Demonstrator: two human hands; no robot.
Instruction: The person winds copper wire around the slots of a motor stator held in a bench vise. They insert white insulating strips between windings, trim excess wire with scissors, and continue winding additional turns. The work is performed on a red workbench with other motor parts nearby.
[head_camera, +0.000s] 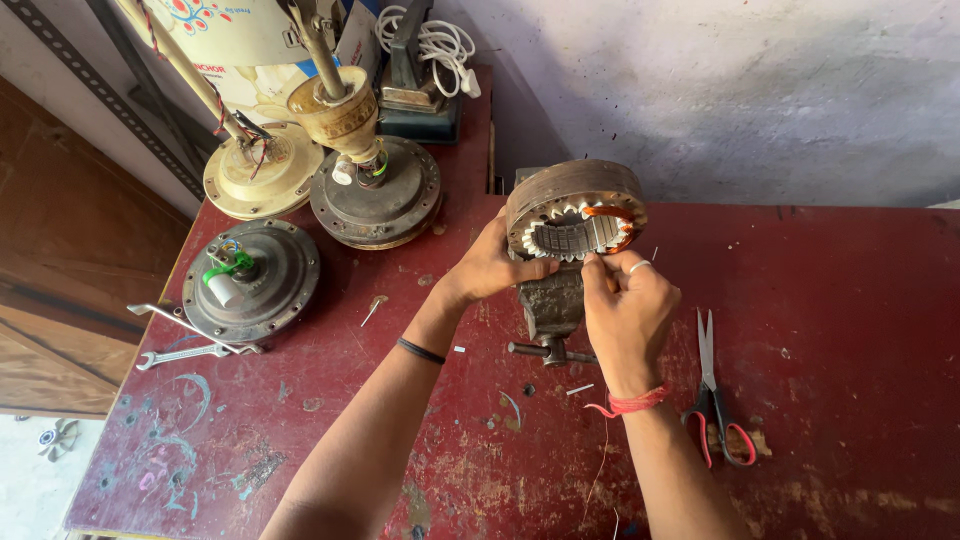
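I see the stator ring (575, 215) clamped upright in the vise (550, 305) mid-worktop (850, 300), its bore facing me. Left hand (495, 265) grips its left rim; right hand (625, 310) pinches at the lower teeth, fingertips hiding what they hold.

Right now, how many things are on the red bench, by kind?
Fan motor housings: 3
Stator ring held by both hands: 1
Bench vise: 1
Scissors: 1
Spanners: 2
Clothes iron: 1
Total: 9
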